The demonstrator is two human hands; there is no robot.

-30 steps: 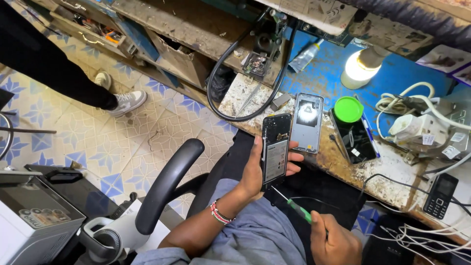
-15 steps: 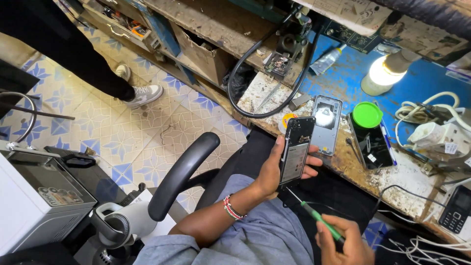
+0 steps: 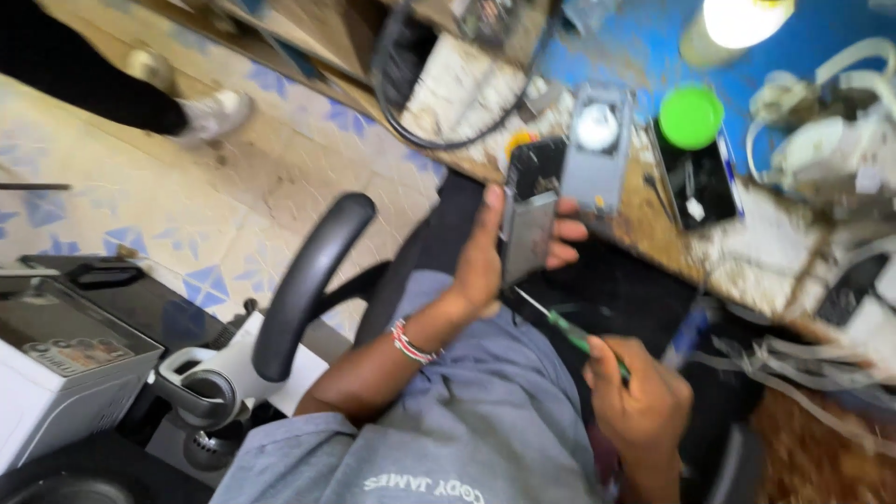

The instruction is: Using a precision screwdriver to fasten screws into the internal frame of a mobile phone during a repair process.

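Observation:
My left hand [image 3: 492,259] grips an opened phone [image 3: 528,211] with its back off, held upright over my lap. My right hand [image 3: 637,399] holds a thin green-handled screwdriver [image 3: 567,331], its tip pointing up toward the phone's lower edge. A grey phone back cover [image 3: 595,145] lies on the worn workbench [image 3: 653,219] just beyond the phone. A beaded bracelet [image 3: 409,343] is on my left wrist. The frame is motion-blurred.
On the bench sit a green round lid [image 3: 691,115], a dark phone [image 3: 700,182], a lit lamp [image 3: 737,23], white cables [image 3: 821,140] and a black cable loop [image 3: 411,84]. A black chair armrest [image 3: 303,280] stands at my left. Another person's leg and shoe [image 3: 201,117] are on the tiled floor.
The view has shifted and blurred. The phone in my left hand and the screwdriver in my right stay in much the same grip, with the tip a bit closer to the phone.

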